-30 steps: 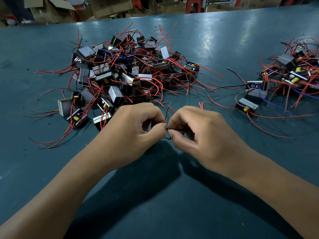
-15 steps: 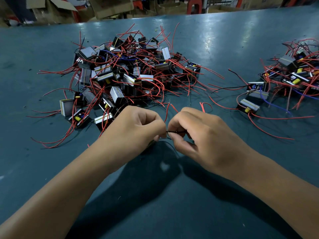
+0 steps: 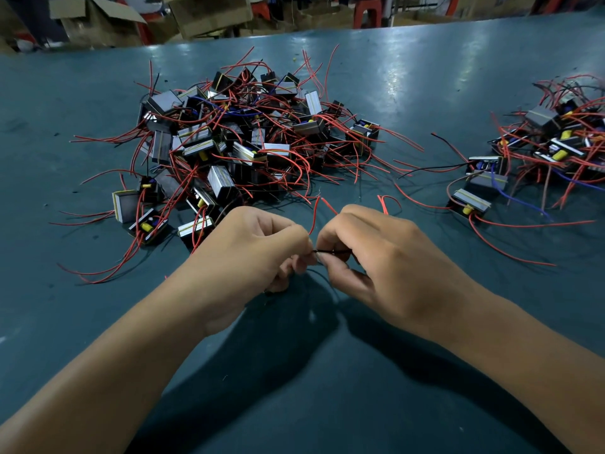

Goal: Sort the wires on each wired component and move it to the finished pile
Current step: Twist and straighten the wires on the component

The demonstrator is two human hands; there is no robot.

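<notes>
I pinch a thin black wire between my left hand and my right hand, fingertips nearly touching above the teal table. The component it belongs to is hidden under my curled fingers. Red wires loop up between my knuckles. Just beyond, the big tangled pile lies far left; a smaller pile sits far right, well apart. Cardboard boxes stand past the far edge.

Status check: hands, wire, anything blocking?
Left hand and right hand both pinch black wire. Component hidden in hands. Nothing blocking; unsorted pile beyond.
</notes>
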